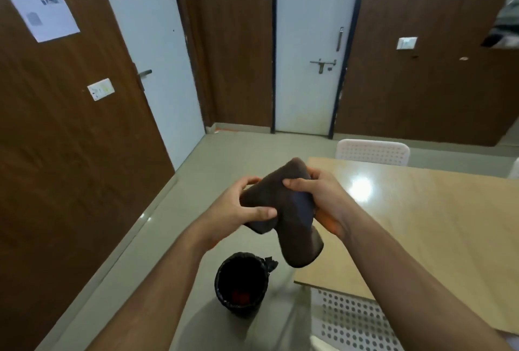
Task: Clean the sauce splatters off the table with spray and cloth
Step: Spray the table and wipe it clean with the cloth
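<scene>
The cloth (283, 210) is dark brown, plain, with a bluish sheen on one fold. The bench (421, 210) is light tan wood grain with a white glare patch. The bin (241, 283) on the floor is black, with something red-orange at its bottom. The floor (247, 154) is pale grey-green. The 2 chairs (372, 151) are white with a grid of round holes. The wall panels (70, 154) are dark brown wood; the doors (306, 70) are white with dark frames.

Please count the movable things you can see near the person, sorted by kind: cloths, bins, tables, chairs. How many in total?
Cloths: 1, the brown cloth held by both hands
Bins: 1, the black bin on the floor
Tables: 1, the wooden table
Chairs: 2, white chair behind the table, near chair
Total: 5
</scene>
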